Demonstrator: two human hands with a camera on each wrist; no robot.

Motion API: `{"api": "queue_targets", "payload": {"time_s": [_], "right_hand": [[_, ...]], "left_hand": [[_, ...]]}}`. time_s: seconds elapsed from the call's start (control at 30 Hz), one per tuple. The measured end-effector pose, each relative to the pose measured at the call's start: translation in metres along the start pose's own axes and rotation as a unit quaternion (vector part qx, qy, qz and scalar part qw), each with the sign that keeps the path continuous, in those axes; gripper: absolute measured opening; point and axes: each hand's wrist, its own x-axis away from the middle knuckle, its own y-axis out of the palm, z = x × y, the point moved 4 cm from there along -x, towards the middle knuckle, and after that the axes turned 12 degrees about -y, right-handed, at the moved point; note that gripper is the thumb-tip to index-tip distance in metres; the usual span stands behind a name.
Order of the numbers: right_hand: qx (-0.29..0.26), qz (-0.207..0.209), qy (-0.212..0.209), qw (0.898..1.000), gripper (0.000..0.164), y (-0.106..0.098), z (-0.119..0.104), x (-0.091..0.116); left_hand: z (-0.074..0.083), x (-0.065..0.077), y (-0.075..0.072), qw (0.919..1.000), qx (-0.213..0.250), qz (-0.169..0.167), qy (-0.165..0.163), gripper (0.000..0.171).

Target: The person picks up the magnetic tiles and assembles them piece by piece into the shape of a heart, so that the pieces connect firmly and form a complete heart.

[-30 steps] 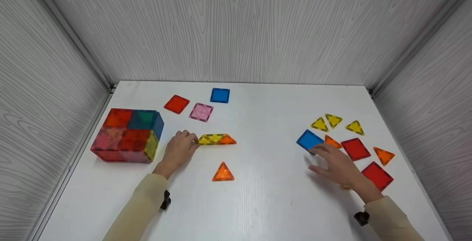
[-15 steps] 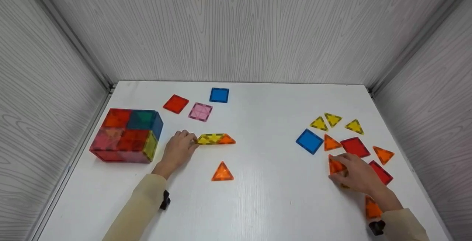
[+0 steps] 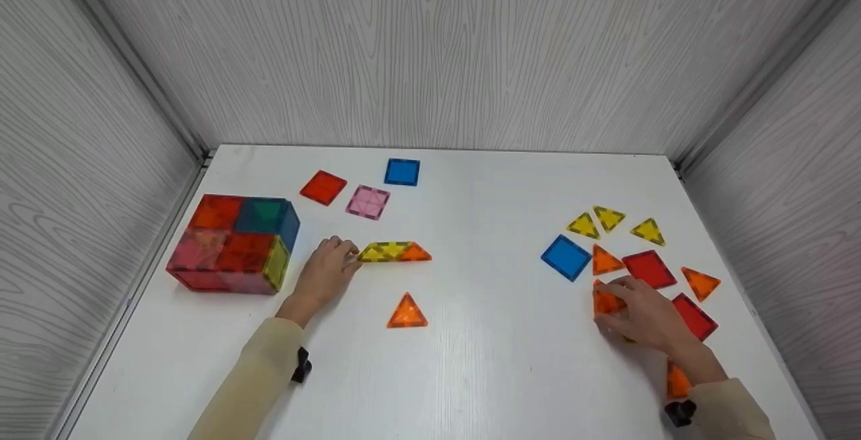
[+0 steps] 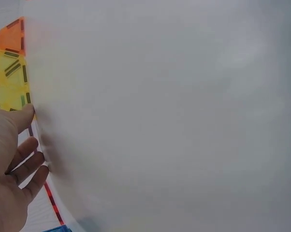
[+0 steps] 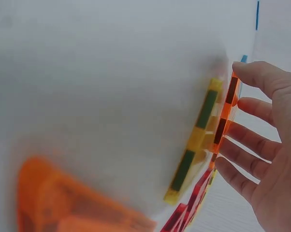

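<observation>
In the head view my left hand (image 3: pixel 324 274) pinches the left end of a flat strip of translucent triangle magnetic tiles (image 3: pixel 388 252), yellow with one orange at its right end. The left wrist view shows the thumb (image 4: pixel 23 116) on a yellow tile's edge; the index fingertip is hidden. Over on the right, my right hand (image 3: pixel 642 319) grips an orange triangle tile (image 3: pixel 607 300) by its edges, between thumb and fingers. A yellow tile (image 5: pixel 194 140) lies close to it in the right wrist view, mostly covered by the hand in the head view.
A box-shaped block of coloured tiles (image 3: pixel 232 245) stands at left. Red (image 3: pixel 323 188), pink (image 3: pixel 368 202) and blue squares (image 3: pixel 402 172) lie behind. A lone orange triangle (image 3: pixel 407 312) lies in front of the strip. Blue (image 3: pixel 566 258), red (image 3: pixel 649 270) and yellow tiles (image 3: pixel 648 231) surround the right hand.
My right hand has moved from beside the blue square toward the front right and taken hold of an orange triangle tile, shifting it slightly left. My left hand stays at the strip.
</observation>
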Motion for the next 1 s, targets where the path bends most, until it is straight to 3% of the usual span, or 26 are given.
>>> {"api": "queue_targets", "payload": {"time_s": [0.2, 0.37, 0.5, 0.7, 0.87, 1.0], "right_hand": [[-0.027, 0.011, -0.01, 1.0, 0.056, -0.002, -0.028, -0.011], [-0.014, 0.021, -0.071, 0.997, 0.052, 0.006, -0.063, -0.031], [-0.004, 0.004, -0.122, 0.993, 0.05, 0.017, -0.095, -0.05], [0.015, -0.027, -0.192, 0.981, 0.048, 0.037, -0.134, -0.082], [0.019, -0.051, -0.219, 0.974, 0.05, 0.049, -0.157, -0.102], [0.016, -0.06, -0.239, 0.969, 0.055, 0.053, -0.171, -0.113]], "left_hand": [[0.001, 0.02, 0.001, 0.9998, 0.007, 0.002, -0.018, 0.039], [0.008, 0.039, 0.002, 0.9995, -0.006, 0.028, -0.014, 0.043], [0.017, 0.054, 0.007, 0.9997, -0.011, 0.022, -0.004, 0.043], [0.036, 0.073, 0.022, 0.9975, -0.026, -0.004, 0.065, 0.048], [0.049, 0.084, 0.035, 0.9884, -0.052, -0.011, 0.142, 0.055], [0.057, 0.088, 0.041, 0.9847, -0.053, -0.023, 0.164, 0.055]]}}
